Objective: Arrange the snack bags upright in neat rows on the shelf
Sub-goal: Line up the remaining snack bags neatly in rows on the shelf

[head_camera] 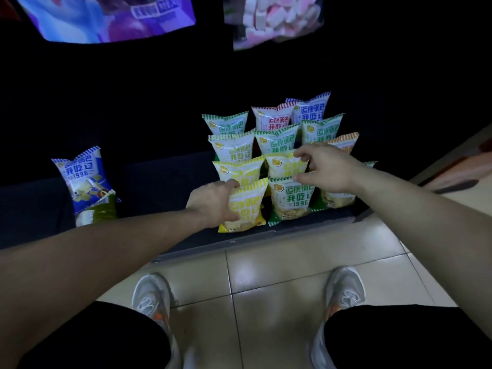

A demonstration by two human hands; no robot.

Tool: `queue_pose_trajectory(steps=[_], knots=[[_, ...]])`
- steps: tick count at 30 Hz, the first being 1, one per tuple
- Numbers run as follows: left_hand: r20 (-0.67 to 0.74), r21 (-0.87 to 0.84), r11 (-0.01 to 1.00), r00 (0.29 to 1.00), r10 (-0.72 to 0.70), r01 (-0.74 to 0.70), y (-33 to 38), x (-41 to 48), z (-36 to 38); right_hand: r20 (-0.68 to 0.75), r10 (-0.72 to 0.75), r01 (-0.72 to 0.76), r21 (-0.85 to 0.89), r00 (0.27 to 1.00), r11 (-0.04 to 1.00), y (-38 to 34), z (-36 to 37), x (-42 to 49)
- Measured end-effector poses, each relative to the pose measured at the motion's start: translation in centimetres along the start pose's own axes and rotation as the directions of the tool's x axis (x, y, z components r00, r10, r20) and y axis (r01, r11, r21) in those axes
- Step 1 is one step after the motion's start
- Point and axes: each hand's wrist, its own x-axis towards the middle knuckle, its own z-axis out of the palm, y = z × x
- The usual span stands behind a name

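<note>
Viewpoint: head camera looking down along two bare arms that reach toward a low, dark shelf [239, 237].
Snack bags [231, 147]: small puffed packets stand upright on the right part of the shelf, in three files running front to back. Each leans on the one behind. Colours are mixed: green, yellow, red, blue and orange.
Left hand [213, 202]: grips the left edge of the front yellow bag [249, 206], with the thumb at its top seam and the fingers curled round lower down. It is probably holding the bag straight at the head of the left file.
Right hand [326, 166]: fingers curl over the top of the second yellow bag [282, 166] in the middle file. The thumb sits lower, at the top seam of the front green bag [290, 198]. It looks like a light pinch, likely to draw the two bags level.
Stray bags: a blue bag [82, 177] leans well apart to the left, with a green bag [102, 213] slumped at its base. Neither is in a row.
Above: a purple-blue packet [106, 17] and a clear marshmallow bag [274, 20], both in dim light.
Below: pale floor tiles [266, 275] and grey shoes [151, 296], toes near the shelf's front rim.
Progress, as a judgement: most bags are in rows. The fronts need squaring and the strays need bringing over.
Risk: air-filled packets are light and could topple in a chain, so one hand on each file makes sense.
</note>
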Motion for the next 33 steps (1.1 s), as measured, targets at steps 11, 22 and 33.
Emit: queue_pose_trajectory(steps=[11, 22, 33], knots=[[0.121, -0.096, 0.995, 0.992, -0.026, 0.038, 0.3, 0.7, 2.1, 0.038, -0.021, 0.022, -0.035, 0.999, 0.999, -0.9, 0.6, 1.4], [0.142, -0.127, 0.988, 0.988, -0.068, 0.086, -0.7, -0.5, -2.9, 0.094, 0.006, 0.005, -0.112, 0.996, 0.994, -4.0, 0.7, 1.3], [0.126, -0.228, 0.915, 0.942, -0.311, 0.332, -10.2, -14.4, -10.1, 0.089, -0.078, 0.092, -0.161, 0.993, 0.983, -15.1, 2.1, 0.6]])
